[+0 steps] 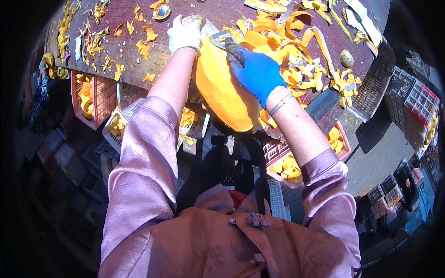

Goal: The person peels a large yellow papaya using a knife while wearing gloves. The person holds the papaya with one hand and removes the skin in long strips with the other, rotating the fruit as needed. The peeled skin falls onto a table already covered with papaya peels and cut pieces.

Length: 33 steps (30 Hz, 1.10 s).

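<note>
A long, peeled orange squash lies at the near edge of the dark red table, its lower end jutting past the edge. My left hand, in a white glove, is at the squash's far end; the fingers are partly hidden, so its hold cannot be made out. In a blue glove with dark fingers, my right hand grips a metal peeler against the upper part of the squash. Orange peel strips are heaped beyond and right of this hand.
Plastic crates with orange pieces stand below the table edge on both sides. A small round greenish object and a dark perforated crate are at the right. Another person's gloved hand is at the far left.
</note>
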Tool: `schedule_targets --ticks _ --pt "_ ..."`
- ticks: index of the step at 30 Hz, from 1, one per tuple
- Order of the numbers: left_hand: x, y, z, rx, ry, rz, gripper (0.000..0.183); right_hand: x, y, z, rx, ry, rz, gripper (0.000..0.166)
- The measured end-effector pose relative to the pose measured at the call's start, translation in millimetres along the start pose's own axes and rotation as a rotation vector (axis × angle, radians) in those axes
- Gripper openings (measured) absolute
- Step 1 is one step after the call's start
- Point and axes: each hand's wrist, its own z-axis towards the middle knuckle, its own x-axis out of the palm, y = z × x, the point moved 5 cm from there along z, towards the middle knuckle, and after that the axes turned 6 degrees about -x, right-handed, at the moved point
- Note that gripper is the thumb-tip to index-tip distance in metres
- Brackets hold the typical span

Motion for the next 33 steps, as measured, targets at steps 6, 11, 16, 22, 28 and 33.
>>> schedule_targets --ticks 6,11,16,22,28,33 --pt "1.7 -1.3 -2.0 -0.028 -0.010 -0.076 0.069 -0.2 7.5 0.0 0.020 0.168 -0.152 0.041" --pt "-12.3 -12.2 -13.6 -0.087 -0.014 -0.047 0.070 -17.8 -11.3 -87.5 0.156 0.169 0.081 0.040" --pt "-6.4 -12.2 -10.0 -0.087 0.012 -0.054 0.072 -12.1 -10.2 -114.8 0.237 0.082 0.368 0.041" --pt "-10.0 -17.5 -15.3 -0.107 0.042 -0.034 0.072 -22.2 -2.6 -131.7 0.255 0.003 0.420 0.043" --pt "-8.5 -14.6 -12.9 -0.090 0.045 0.011 0.073 -9.0 23.3 6.0 0.033 0.129 -0.101 0.039" --pt "-11.3 -11.4 -12.6 -0.093 0.052 -0.022 0.073 -4.5 26.6 -4.1 0.017 0.182 -0.139 0.042"
